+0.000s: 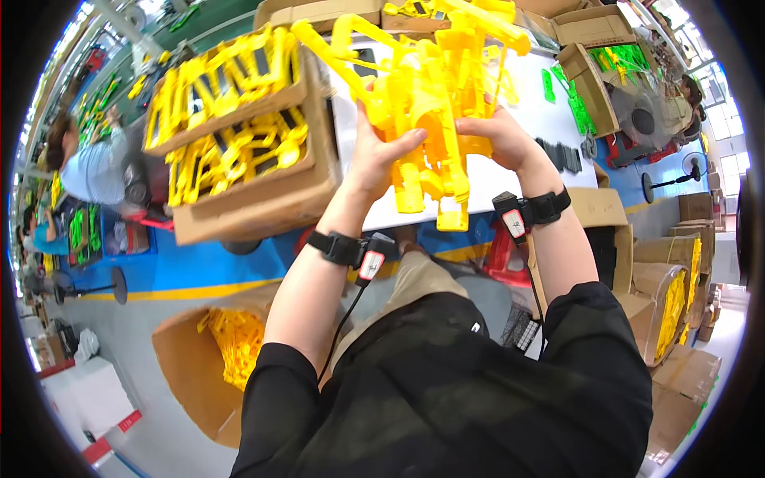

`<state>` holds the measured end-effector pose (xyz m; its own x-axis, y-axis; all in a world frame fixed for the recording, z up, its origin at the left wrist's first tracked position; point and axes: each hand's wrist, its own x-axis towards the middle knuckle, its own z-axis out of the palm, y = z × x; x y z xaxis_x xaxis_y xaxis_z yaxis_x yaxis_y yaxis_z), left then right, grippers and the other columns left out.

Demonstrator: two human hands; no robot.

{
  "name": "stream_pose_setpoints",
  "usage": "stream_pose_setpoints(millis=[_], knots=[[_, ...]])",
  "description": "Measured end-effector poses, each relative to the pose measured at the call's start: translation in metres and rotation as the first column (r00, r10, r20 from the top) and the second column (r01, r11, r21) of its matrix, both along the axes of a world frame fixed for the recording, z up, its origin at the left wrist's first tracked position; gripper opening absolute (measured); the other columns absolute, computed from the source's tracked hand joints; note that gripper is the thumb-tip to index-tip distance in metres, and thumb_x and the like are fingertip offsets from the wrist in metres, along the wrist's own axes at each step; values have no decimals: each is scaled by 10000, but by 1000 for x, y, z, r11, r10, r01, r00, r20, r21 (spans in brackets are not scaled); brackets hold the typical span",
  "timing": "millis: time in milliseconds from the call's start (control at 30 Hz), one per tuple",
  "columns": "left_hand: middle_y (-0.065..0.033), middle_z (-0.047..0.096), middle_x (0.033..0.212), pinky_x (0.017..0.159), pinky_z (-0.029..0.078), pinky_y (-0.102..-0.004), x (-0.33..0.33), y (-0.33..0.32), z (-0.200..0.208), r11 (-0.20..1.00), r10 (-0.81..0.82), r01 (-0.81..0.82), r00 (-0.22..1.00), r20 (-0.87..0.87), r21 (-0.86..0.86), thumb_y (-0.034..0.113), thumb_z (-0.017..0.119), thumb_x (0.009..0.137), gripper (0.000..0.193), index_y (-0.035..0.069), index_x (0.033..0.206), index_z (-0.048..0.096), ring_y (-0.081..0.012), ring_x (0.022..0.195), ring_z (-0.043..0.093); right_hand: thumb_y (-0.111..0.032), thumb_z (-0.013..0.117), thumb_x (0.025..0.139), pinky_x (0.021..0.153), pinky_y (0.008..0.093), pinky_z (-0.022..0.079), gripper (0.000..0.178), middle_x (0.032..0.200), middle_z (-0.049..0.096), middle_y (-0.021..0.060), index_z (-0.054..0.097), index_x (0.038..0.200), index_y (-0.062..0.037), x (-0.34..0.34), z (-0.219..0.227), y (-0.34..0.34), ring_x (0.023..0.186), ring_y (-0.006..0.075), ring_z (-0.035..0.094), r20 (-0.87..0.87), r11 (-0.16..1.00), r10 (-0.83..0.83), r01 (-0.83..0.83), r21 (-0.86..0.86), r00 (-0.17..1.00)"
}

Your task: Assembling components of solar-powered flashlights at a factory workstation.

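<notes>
Above the white tabletop [382, 209] I hold up a loose bundle of long yellow plastic parts [430, 92], some pointing up and others hanging down at the front. On the left side my left hand [376, 155] grips the bundle, its thumb lying across the front. From the right my right hand [506, 137] closes round the bundle, the thumb pressed against its face. The parts hide some of the fingertips of both hands. Each wrist wears a black strap with a small device on it.
Cardboard trays [255, 211] packed with yellow parts stand stacked at left. Green parts [578, 103] and black pieces [559, 154] lie on the table's right side, by an open carton [586, 80]. A floor carton [191, 362] holds yellow pieces. A person [96, 159] sits at left.
</notes>
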<state>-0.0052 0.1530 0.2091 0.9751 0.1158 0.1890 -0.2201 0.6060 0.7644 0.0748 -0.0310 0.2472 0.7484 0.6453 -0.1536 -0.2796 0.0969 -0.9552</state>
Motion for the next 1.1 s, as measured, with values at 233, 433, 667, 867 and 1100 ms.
stream_pose_setpoints(millis=[233,433,667,867,1100], knots=[[-105,479,1275,963,452,-377,224,-73,-64,978,-199,194,978,-65,-70,2,739,721,836,115,1372,227,-234,1180,500,-26,675,776,935,333,457,550,1176,608,69,484,1290,-66,197,-61,-85,1072,189,582,-24,989,-143,142,-42,989],[-146,489,1267,967,433,-338,361,-91,-134,882,154,-44,968,-199,470,145,815,688,892,39,1380,262,-235,1168,512,-45,672,787,911,311,464,527,1126,617,84,485,1279,-18,330,-125,-111,1034,194,591,16,915,-346,341,-217,938],[-172,312,1452,1079,310,-351,385,-78,-152,805,140,52,951,-275,591,136,757,728,921,94,1463,204,-278,1339,324,-231,694,801,852,412,469,701,1153,577,94,343,1398,-121,386,-165,-132,1003,256,585,61,751,-442,407,-521,895],[-136,490,1349,1053,345,-346,382,-33,-126,774,97,96,959,-266,626,236,651,823,568,88,1341,471,-244,1289,414,-360,713,767,804,434,503,660,1130,622,133,455,1295,-61,392,-157,-116,974,297,622,271,391,-295,374,-841,916],[-71,609,1209,1034,359,-413,337,-10,-73,-80,-231,-94,970,74,992,69,606,770,237,133,981,692,-277,1261,446,-289,703,781,876,377,474,578,1151,592,220,488,1222,15,327,-161,-116,1054,333,587,727,565,-137,656,-501,673]])
